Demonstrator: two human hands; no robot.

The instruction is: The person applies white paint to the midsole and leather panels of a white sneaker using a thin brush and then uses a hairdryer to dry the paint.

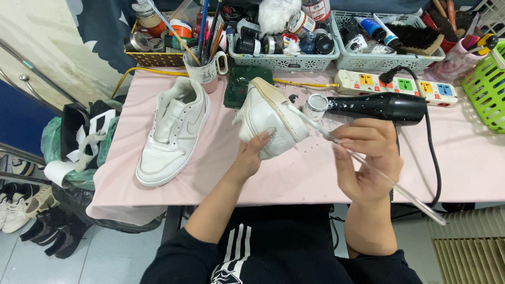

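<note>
Head view: my right hand [368, 158] grips one long brush [363, 160], handle toward the bench's near right corner, tip on the sneaker [268, 118] my left hand [252, 152] holds mid-bench, sole rightward. One second sneaker [173, 131] lies left, toe toward me.

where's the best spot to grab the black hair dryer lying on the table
Probably the black hair dryer's barrel, gripped from above across its width. It lies flat on the pink table, long axis left to right, top side clear. Its cord leaves the right end, so avoid that end.
</note>
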